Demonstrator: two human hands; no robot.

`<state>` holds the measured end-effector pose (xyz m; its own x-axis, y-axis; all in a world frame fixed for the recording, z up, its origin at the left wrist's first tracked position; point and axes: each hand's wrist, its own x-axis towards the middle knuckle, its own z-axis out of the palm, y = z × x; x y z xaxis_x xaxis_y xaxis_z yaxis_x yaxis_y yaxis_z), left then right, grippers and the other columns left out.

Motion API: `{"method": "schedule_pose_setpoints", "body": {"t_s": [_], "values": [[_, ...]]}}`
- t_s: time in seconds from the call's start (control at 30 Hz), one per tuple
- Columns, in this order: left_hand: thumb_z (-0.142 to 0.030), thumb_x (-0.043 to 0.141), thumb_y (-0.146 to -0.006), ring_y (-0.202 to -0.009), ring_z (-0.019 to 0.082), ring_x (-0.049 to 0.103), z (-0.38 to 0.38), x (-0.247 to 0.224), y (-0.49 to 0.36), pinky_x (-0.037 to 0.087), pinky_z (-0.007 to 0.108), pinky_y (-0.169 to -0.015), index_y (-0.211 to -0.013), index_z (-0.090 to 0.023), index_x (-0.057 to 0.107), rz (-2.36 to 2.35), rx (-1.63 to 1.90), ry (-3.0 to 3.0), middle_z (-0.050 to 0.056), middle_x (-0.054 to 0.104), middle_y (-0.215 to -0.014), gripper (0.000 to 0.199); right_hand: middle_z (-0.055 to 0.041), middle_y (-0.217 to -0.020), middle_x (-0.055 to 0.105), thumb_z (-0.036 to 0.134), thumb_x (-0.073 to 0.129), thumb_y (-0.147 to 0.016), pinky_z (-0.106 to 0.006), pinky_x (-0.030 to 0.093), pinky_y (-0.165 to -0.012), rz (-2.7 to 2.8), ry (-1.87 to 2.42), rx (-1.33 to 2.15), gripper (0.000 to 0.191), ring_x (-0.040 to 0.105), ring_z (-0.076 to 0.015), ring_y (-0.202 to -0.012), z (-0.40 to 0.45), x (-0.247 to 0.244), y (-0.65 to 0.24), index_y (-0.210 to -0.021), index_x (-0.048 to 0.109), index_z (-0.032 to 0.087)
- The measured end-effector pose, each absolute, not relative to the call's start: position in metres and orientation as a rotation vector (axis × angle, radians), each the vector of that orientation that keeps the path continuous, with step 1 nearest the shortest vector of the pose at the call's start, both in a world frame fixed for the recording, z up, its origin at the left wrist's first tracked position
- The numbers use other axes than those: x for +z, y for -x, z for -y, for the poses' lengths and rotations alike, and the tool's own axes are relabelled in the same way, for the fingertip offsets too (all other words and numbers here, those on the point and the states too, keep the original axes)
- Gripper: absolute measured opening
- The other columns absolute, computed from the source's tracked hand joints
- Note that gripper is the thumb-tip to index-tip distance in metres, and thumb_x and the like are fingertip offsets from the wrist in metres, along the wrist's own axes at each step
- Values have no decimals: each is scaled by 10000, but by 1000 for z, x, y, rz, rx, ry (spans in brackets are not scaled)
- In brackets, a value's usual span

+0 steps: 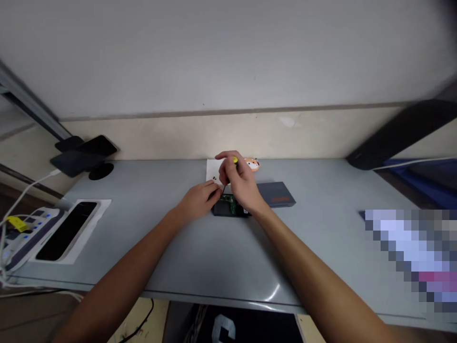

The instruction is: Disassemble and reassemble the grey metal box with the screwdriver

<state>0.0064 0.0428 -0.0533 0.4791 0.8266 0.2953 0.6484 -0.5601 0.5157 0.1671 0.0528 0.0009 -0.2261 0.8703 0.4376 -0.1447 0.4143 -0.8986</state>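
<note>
My right hand [243,183] curls its fingers around a yellow-ended screwdriver [235,160], shaft angled down toward an open black case with green circuitry [233,207], just below. My left hand [200,200] has its fingers bunched at the case's left edge; whether they pinch anything, I cannot tell. Right of my fingers, a gray box [276,193] lies on the bench [317,209].

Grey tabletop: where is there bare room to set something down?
Bare: between the black-screened phone and left forearm; between the forearms, nearer than the black case with green circuit board; and between the flat dark-grey box and black cylindrical object. Crowded: around the left hand and right hand.
</note>
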Motion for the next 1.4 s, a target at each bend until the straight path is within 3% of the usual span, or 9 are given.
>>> {"method": "schedule_pose_setpoints", "body": {"t_s": [0.17,0.43,0.6,0.7,0.83,0.97,1.07,1.23,1.4], "values": [[-304,409,-1073,-792,158,606,-43,-52,-7,459,289,-724,-920,-204,637,-1243,738,-2414,21,645,-915,292,11,-727,515,567,461,-1025,-311,415,-657,1407,570,1215,367,500,-147,-669,-53,0,-174,-1019,638,246],[-308,424,-1073,-903,185,641,-44,-57,-6,494,316,-819,-1010,-209,643,-1210,775,-2382,39,683,-1020,249,38,-671,541,613,600,-937,-302,438,-626,1437,658,1165,381,515,-142,-631,-44,6,-169,-864,460,267],[-310,413,-1074,-842,177,627,-44,-56,-7,480,309,-773,-933,-209,639,-1246,756,-2396,32,665,-946,286,9,-713,493,642,403,-1011,-315,434,-627,1434,661,1180,444,500,-154,-657,-45,6,-170,-1055,634,265],[-304,418,-1071,-838,176,615,-45,-57,-7,471,309,-767,-916,-210,635,-1247,770,-2408,31,659,-934,282,-14,-807,587,575,518,-997,-318,473,-692,1480,645,1155,358,566,-151,-735,-44,10,-173,-1001,659,245],[-301,427,-1069,-876,181,621,-44,-57,-7,469,319,-799,-924,-207,631,-1241,783,-2404,31,663,-959,267,-6,-843,672,503,662,-940,-315,498,-708,1429,606,1144,308,629,-145,-754,-42,12,-174,-881,494,251],[-311,399,-1076,-809,165,601,-42,-55,-8,455,303,-748,-924,-205,622,-1252,757,-2385,22,635,-912,290,66,-627,512,542,644,-940,-276,401,-554,1337,654,1129,391,487,-118,-558,-47,7,-175,-848,378,270],[-317,395,-1075,-781,160,590,-41,-53,-9,452,300,-738,-923,-208,615,-1262,749,-2368,16,618,-885,289,57,-638,423,616,610,-931,-284,368,-533,1319,705,1070,384,420,-121,-547,-52,4,-176,-872,447,274],[-327,396,-1076,-766,156,581,-41,-52,-9,442,291,-723,-893,-211,601,-1270,754,-2358,9,603,-865,297,8,-743,466,675,380,-1002,-315,437,-628,1393,646,1154,478,485,-153,-648,-55,4,-176,-1168,632,303],[-302,411,-1067,-775,161,582,-42,-54,-9,445,294,-733,-907,-212,610,-1265,756,-2374,14,615,-876,271,-2,-803,561,649,552,-946,-306,472,-708,1387,668,1130,385,550,-152,-737,-55,1,-179,-923,602,268]]}}
